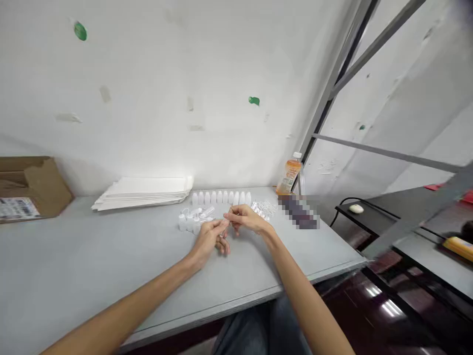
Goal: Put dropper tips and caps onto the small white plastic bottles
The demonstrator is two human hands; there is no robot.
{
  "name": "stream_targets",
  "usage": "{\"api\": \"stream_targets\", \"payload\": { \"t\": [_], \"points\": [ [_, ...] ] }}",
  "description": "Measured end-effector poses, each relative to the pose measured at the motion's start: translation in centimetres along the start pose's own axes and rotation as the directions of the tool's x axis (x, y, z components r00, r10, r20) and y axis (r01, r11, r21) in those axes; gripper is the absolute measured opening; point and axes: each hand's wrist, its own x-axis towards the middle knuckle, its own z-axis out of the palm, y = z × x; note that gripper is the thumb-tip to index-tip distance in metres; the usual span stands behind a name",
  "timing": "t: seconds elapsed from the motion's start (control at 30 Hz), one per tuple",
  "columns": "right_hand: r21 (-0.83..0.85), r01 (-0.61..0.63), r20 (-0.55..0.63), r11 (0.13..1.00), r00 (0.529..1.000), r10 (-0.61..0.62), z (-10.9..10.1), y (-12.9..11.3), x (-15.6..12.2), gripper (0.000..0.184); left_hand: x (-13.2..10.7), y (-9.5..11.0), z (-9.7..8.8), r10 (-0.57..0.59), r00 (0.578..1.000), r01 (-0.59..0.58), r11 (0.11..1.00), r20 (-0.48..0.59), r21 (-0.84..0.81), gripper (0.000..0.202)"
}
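My left hand and my right hand meet above the grey table, fingers pinched together on a small white bottle held between them. Just behind, a row of small white capped bottles stands upright. A loose cluster of similar white bottles lies left of my hands. A heap of small clear parts lies to the right of my right hand.
A stack of flat white sheets lies at the back by the wall. A cardboard box sits far left. An orange drink bottle stands at the back right beside a metal frame. A lower dark desk is right.
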Motion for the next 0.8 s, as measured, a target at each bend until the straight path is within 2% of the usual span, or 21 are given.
{"api": "stream_targets", "payload": {
  "t": [0.33, 0.8],
  "points": [
    [0.009, 0.007, -0.038, 1.000, 0.999, -0.006, 0.3, -0.1, 0.0, 0.048, 0.1, -0.3, -0.3, -0.008, 1.000, 0.008, 1.000, 0.003, -0.028, 0.037],
    [0.031, 0.041, 0.023, 0.999, 0.999, -0.042, -0.6, -0.7, -0.9, 0.035, -0.1, 0.1, -0.4, -0.039, 0.997, 0.047, 0.991, 0.069, -0.127, 0.033]
  ]
}}
